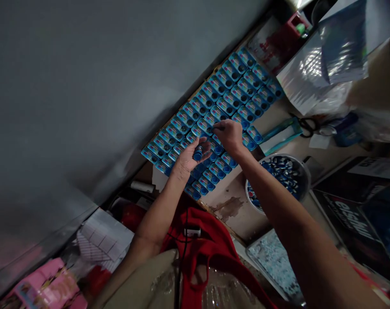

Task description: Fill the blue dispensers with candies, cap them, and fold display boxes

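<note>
My left hand [190,156] is cupped palm up, with small blue round pieces [198,153] lying in it against the fingers. Just to its right, my right hand [228,134] pinches a small dark piece [218,127], whose exact kind is too small to make out. Both hands are over many small blue packs [201,103] with printed labels, laid edge to edge in slanting rows on the table. Many of the packs show a dark round spot at one end; others near the hands look plain blue there.
A round tub [306,171] of small blue and silver pieces stands beside my right forearm. Beyond it lie black scissors [309,127], a teal open box [283,136] and clear plastic bags [310,73]. A dark printed carton [346,214] is at the right; a grey wall [85,86] borders the left.
</note>
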`<state>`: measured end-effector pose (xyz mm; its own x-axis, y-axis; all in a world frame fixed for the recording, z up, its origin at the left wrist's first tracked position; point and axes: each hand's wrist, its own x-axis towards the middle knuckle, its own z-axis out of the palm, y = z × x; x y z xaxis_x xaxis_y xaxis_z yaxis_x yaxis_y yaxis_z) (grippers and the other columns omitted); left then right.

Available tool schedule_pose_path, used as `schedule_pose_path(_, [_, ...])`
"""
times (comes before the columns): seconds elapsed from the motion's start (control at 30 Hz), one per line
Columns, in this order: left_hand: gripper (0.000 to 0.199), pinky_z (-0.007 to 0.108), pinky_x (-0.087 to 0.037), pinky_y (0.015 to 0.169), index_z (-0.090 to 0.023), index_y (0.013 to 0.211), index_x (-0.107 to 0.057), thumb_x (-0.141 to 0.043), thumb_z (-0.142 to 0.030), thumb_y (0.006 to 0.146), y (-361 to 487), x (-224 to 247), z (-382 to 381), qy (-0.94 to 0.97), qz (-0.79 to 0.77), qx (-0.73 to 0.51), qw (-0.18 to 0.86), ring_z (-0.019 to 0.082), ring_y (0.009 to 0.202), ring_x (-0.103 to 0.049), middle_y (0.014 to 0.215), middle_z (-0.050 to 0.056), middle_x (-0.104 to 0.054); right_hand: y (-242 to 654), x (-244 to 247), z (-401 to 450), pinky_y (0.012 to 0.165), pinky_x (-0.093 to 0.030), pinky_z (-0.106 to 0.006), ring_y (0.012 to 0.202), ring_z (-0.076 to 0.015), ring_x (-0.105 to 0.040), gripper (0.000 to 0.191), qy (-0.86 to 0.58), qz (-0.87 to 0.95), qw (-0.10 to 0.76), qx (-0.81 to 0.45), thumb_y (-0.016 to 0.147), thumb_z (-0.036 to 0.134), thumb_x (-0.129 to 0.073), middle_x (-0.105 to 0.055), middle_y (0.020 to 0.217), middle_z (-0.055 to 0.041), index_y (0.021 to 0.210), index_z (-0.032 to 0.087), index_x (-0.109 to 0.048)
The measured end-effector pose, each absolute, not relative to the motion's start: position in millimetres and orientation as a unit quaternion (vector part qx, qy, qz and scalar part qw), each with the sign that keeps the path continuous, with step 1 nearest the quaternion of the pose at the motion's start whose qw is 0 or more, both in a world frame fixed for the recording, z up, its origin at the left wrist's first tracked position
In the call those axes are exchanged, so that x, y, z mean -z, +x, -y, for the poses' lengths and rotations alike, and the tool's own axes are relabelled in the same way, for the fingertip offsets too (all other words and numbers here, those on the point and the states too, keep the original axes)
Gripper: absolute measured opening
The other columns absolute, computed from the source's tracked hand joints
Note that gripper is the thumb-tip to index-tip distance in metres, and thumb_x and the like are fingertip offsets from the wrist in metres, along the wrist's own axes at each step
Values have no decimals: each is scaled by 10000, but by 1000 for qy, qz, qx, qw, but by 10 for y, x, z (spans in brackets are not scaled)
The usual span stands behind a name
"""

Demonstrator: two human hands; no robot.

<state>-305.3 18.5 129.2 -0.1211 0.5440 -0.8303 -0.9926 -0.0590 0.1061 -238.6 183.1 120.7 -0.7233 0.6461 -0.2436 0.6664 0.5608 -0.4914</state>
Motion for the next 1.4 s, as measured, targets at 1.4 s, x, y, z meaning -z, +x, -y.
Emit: schedule_pose_path(1.4, [125,417,-540,1126,-151,955,-728,-675,-70,877,-3151,-1161,-544,-254,-418,-709,508,197,1036,-781,860,20,-768,-2799,-1000,-2318,835,-531,-408,1017,-336,-710,190,405,-883,132,198,747,187,-734,-769,1026,-82,931,232,-741])
